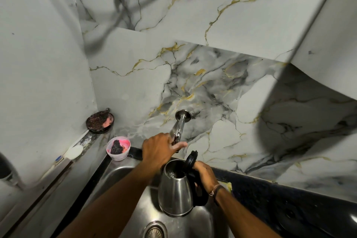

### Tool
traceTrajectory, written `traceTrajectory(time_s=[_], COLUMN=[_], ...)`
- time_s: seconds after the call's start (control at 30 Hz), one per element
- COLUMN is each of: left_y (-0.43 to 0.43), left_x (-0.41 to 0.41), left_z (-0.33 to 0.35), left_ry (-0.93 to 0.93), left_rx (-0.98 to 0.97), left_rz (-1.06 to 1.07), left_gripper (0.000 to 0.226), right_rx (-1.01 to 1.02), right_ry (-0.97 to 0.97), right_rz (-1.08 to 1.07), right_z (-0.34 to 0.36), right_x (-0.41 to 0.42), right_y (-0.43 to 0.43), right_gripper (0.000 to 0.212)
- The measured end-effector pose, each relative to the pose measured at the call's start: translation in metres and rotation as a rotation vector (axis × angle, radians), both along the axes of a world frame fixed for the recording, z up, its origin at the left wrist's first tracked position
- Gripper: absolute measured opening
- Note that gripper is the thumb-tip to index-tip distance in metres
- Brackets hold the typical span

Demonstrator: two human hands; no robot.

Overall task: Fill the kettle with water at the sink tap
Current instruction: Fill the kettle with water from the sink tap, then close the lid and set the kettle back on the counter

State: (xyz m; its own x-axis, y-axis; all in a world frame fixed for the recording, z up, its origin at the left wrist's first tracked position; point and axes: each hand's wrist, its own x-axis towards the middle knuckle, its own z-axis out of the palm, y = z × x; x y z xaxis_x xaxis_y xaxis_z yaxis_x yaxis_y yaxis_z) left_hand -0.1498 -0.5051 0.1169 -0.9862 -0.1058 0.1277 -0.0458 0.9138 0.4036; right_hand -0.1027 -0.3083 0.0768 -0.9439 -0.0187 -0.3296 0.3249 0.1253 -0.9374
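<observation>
Steel kettle (174, 191) hung over the sink basin (123, 176), just under the tap (178, 129), lid (191, 159) flipped up and the mouth open to the spout. Right hand (205, 177) was wrapped tight around the black handle (199, 193), carrying it clear of the basin floor. Left hand (160, 149) was closed over the tap's lever end, thumb pointing along it. Whether water was running, I could not tell.

Rigid metal body, smooth and probably slick once wet, so the handle looked the only sensible hold; light for now, I'd judge, but it would drag down on that wrist as it filled, and the hinged lid could flop shut into the stream.

Around it: a pink cup (118, 148) with a dark scrubber sat at the sink's back left corner, near the left hand. A dark dish (100, 122) with a pink cake rested further back on the ledge in the wall corner. The drain (154, 231) lay below the kettle at the near edge. Dark counter (289, 208) ran off to the right. Nothing stood between spout and kettle mouth.
</observation>
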Motion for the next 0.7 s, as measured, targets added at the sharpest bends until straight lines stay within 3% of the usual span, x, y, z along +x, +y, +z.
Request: traceTrajectory(time_s=[0.1, 0.2, 0.23, 0.33, 0.37, 0.53, 0.63, 0.7], left_y=[-0.021, -0.035, -0.037, -0.023, -0.014, 0.057, 0.098, 0.124], left_x=[0.025, 0.063, 0.077, 0.116, 0.127, 0.158, 0.17, 0.179], left_z=[-0.032, -0.078, -0.092, -0.123, -0.131, -0.147, -0.147, -0.146], left_ry=[0.031, -0.135, -0.235, -0.413, -0.427, -0.285, -0.21, -0.165], left_rx=[0.53, 1.007, 1.058, 0.955, 0.934, 1.089, 1.232, 1.248], left_rz=[0.153, 0.132, 0.085, -0.027, -0.068, -0.14, -0.075, -0.08], left_gripper=[0.071, 0.076, 0.092, 0.164, 0.175, 0.158, 0.17, 0.164], right_rx=[0.003, -0.034, -0.043, -0.08, -0.095, -0.113, -0.124, -0.122], right_ry=[0.015, 0.04, 0.051, 0.071, 0.068, 0.076, 0.087, 0.097], right_rz=[0.003, 0.033, 0.05, 0.069, 0.062, 0.12, 0.103, 0.1], right_z=[0.0, -0.001, -0.002, 0.001, 0.003, 0.005, 0.005, 0.005], right_x=[0.004, 0.015, 0.019, 0.033, 0.037, 0.061, 0.075, 0.082], right_y=[0.005, 0.016, 0.021, 0.04, 0.045, 0.084, 0.121, 0.147], right_gripper=[0.038, 0.029, 0.034, 0.04, 0.037, 0.04, 0.059, 0.061])
